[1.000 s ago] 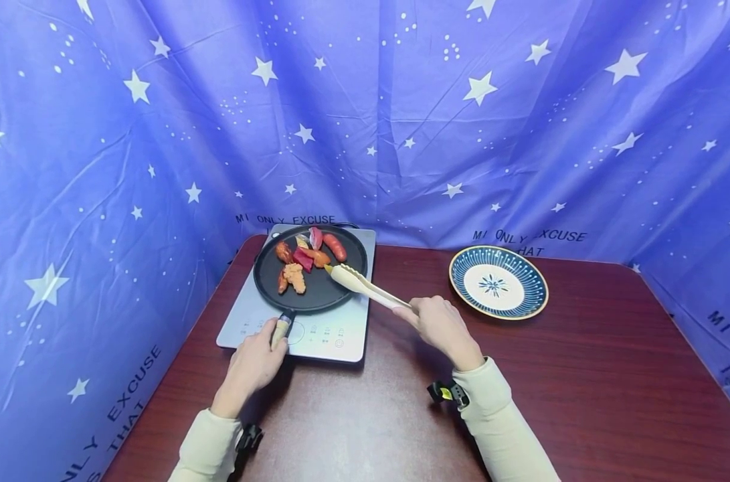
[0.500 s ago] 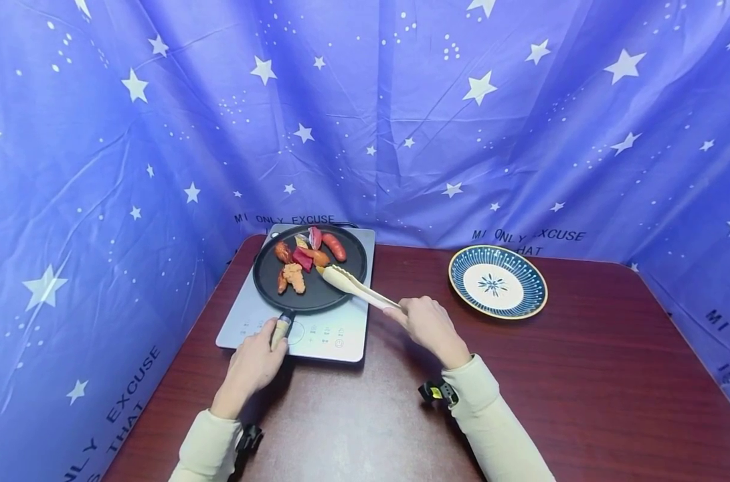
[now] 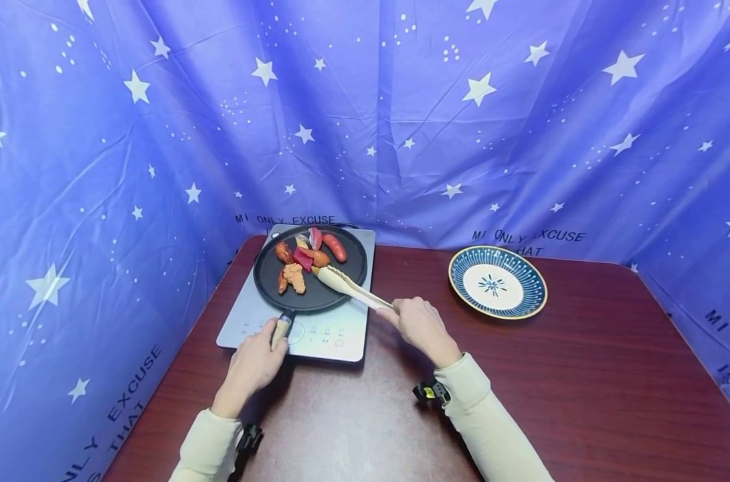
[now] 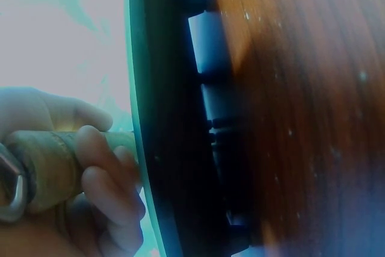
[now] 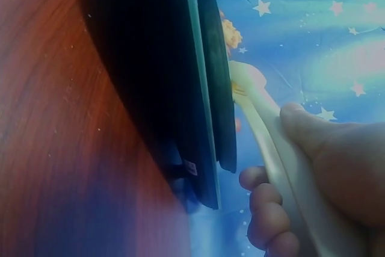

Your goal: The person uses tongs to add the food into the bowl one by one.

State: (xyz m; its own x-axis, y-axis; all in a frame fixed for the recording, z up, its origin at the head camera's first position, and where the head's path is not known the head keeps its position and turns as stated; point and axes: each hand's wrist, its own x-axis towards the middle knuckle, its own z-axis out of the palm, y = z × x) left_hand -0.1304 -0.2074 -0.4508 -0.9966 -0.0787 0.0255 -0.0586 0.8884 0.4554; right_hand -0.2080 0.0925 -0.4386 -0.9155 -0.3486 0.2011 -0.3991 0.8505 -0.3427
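Note:
In the head view my left hand (image 3: 257, 358) grips the wooden-coloured handle (image 3: 280, 332) of a flat black frying pan (image 3: 322, 299). My right hand (image 3: 421, 328) holds cream-coloured tongs (image 3: 358, 292) from the right, their tips inside the pan. Something small and yellow-brown shows at the tips; its kind is unclear. Around them lie a bumpy fried chicken piece (image 3: 294, 277), a dark red piece (image 3: 303, 260), an orange-brown piece (image 3: 318, 258) and a red sausage (image 3: 334, 248). In the right wrist view thumb and fingers squeeze the tongs (image 5: 283, 161).
The pan stands on a silver induction cooktop (image 3: 352, 341) at the table's left. A blue-patterned plate (image 3: 515, 288) with nothing on it sits at the back right of the reddish-brown table (image 3: 581, 375). A starry blue curtain (image 3: 377, 100) encloses the back and sides.
My right hand has shifted left with the tongs, and their tips have slid leftward across the pan, nearer the dark red piece. My left hand and the pan have not moved.

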